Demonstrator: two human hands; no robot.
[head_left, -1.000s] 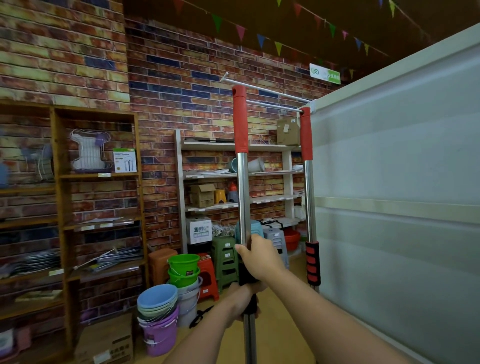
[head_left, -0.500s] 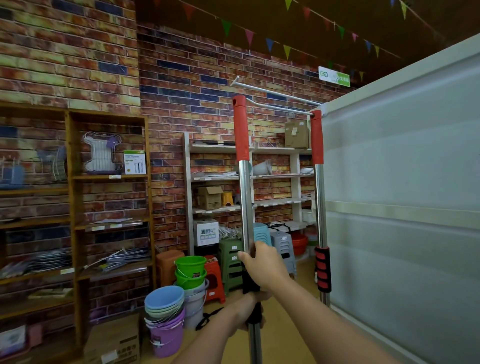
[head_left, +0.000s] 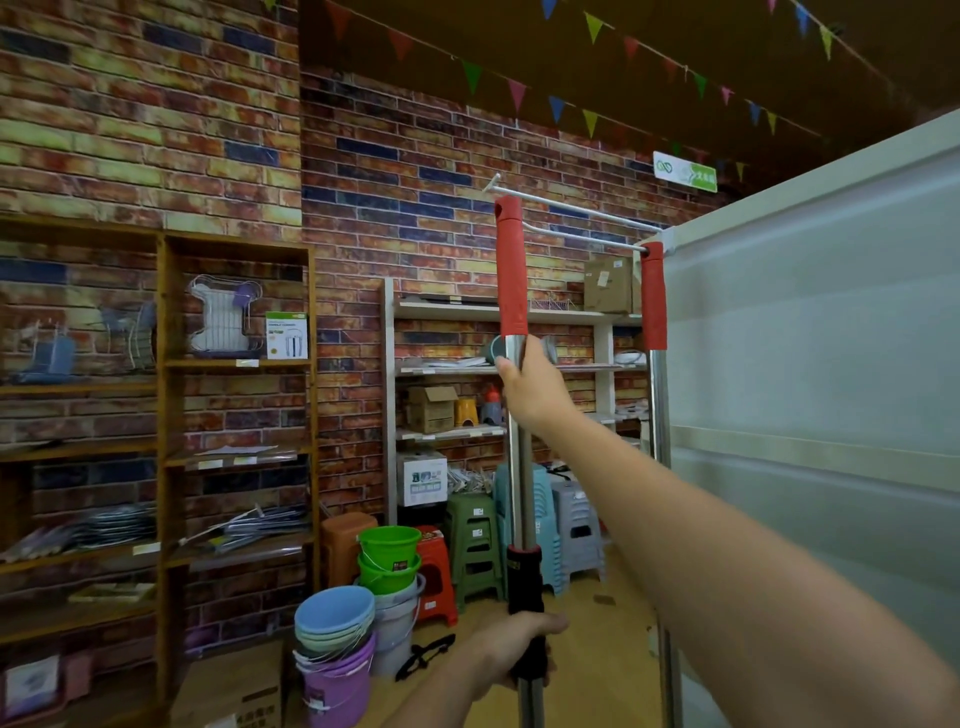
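Note:
I hold a long metal pole (head_left: 523, 483) upright in front of me; it has a red sleeve at its top and a black collar lower down. My right hand (head_left: 531, 387) grips the bare metal just under the red sleeve. My left hand (head_left: 511, 652) grips the pole at the black collar, low in view. A second, matching pole (head_left: 658, 395) with a red top hangs from a white wall hook (head_left: 582, 239) against the grey panel on the right.
Stacked buckets (head_left: 337, 644) and green pails (head_left: 389, 556) stand on the floor to the left, plastic stools (head_left: 475, 540) behind them. A wooden shelf unit (head_left: 166, 467) lines the left brick wall, a white shelf unit (head_left: 447, 364) the back wall. A grey panel (head_left: 831, 389) closes the right.
My right hand has let go near the black collar and slid up the pole to just below the red sleeve. The left hand keeps its low grip.

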